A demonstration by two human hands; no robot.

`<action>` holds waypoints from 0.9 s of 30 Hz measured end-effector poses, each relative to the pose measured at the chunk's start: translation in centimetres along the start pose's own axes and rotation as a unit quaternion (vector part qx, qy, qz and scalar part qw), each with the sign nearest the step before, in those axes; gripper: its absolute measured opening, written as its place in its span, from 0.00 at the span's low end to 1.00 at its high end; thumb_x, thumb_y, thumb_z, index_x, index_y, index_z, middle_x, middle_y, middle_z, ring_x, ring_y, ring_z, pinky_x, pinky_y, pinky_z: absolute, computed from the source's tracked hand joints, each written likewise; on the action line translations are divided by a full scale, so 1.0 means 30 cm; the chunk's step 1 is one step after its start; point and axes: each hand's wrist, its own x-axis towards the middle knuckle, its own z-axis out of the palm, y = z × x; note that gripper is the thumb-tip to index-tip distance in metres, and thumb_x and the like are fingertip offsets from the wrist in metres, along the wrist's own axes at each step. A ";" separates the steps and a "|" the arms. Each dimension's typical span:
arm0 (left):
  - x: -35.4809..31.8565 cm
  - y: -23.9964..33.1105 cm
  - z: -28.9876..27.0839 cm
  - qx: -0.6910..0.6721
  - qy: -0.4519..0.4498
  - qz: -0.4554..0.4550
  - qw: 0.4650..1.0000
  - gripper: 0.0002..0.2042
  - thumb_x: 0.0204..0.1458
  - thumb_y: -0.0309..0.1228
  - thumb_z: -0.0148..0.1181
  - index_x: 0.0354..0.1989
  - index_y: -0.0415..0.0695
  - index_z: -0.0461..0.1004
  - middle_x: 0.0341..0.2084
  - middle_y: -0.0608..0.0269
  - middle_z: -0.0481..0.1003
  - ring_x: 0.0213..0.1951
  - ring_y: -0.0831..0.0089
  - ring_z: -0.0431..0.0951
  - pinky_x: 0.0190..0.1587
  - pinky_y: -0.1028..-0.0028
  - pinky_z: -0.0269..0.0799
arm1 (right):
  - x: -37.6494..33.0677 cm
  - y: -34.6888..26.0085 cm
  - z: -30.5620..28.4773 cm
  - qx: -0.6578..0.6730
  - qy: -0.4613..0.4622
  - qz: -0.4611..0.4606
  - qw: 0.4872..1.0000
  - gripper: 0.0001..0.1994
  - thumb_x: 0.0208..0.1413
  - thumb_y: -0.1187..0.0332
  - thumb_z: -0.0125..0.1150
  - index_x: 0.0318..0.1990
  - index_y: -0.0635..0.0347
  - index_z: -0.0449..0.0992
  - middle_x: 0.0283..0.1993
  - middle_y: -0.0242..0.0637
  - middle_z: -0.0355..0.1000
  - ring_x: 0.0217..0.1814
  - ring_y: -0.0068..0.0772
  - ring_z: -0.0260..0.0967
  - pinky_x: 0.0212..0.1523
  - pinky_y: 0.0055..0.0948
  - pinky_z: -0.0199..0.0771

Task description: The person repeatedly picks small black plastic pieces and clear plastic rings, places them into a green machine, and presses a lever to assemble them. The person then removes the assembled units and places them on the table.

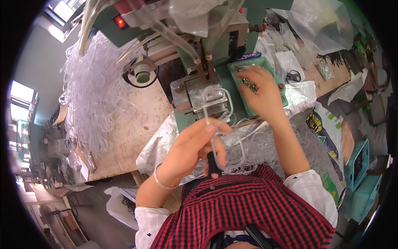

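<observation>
Checked red-and-black cloth of my apron (248, 207) fills the bottom of the view, and just above it my left hand (195, 149) pinches a clear plastic tube loop (217, 120) between thumb and fingers, so that grip is closed on the tube. The loop runs up from my fingers to the metal block (199, 93) of the green machine (215, 58), where its upper bend rests. My right hand (261, 93) reaches into the green tray (282, 93) just right of the block, fingertips curled down among small dark metal parts (250, 84); whether it has one pinched I cannot tell.

To do this well, I judge I should keep the tube steady with my left hand so its bend stays seated on the block, and pick a single part from the tray rather than a clump.

A heap of clear tubes (95, 91) lies on the wooden desk (137, 124) to my left. My right fingertips hide what they touch, the small parts are too fine to make out, and the machine's top is cut off by the rim.
</observation>
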 end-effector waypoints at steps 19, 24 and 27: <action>-0.050 -0.111 -0.076 0.058 0.012 0.012 0.998 0.14 0.68 0.33 0.49 0.54 0.36 0.71 0.31 0.57 0.81 0.31 0.69 0.82 0.30 0.76 0.78 | 0.056 0.247 0.074 -0.171 0.032 -0.102 0.980 0.06 0.53 0.72 0.63 0.38 0.59 0.78 0.44 0.38 0.78 0.52 0.43 0.75 0.43 0.40 0.73; -0.230 -0.035 -0.349 0.334 0.490 0.298 0.749 0.06 0.63 0.26 0.58 0.44 0.40 0.78 0.38 0.63 0.79 0.39 0.75 0.77 0.45 0.75 0.73 | -0.048 0.177 0.041 0.016 0.092 0.164 0.982 0.06 0.56 0.71 0.65 0.40 0.62 0.81 0.36 0.39 0.79 0.37 0.34 0.76 0.40 0.29 0.73; -0.266 0.107 -0.623 0.371 0.536 0.218 0.726 0.12 0.61 0.32 0.61 0.50 0.41 0.77 0.38 0.60 0.79 0.39 0.73 0.79 0.42 0.73 0.75 | -0.038 0.128 0.038 0.071 0.072 0.135 0.986 0.07 0.56 0.72 0.65 0.41 0.61 0.81 0.35 0.39 0.80 0.35 0.31 0.76 0.40 0.28 0.73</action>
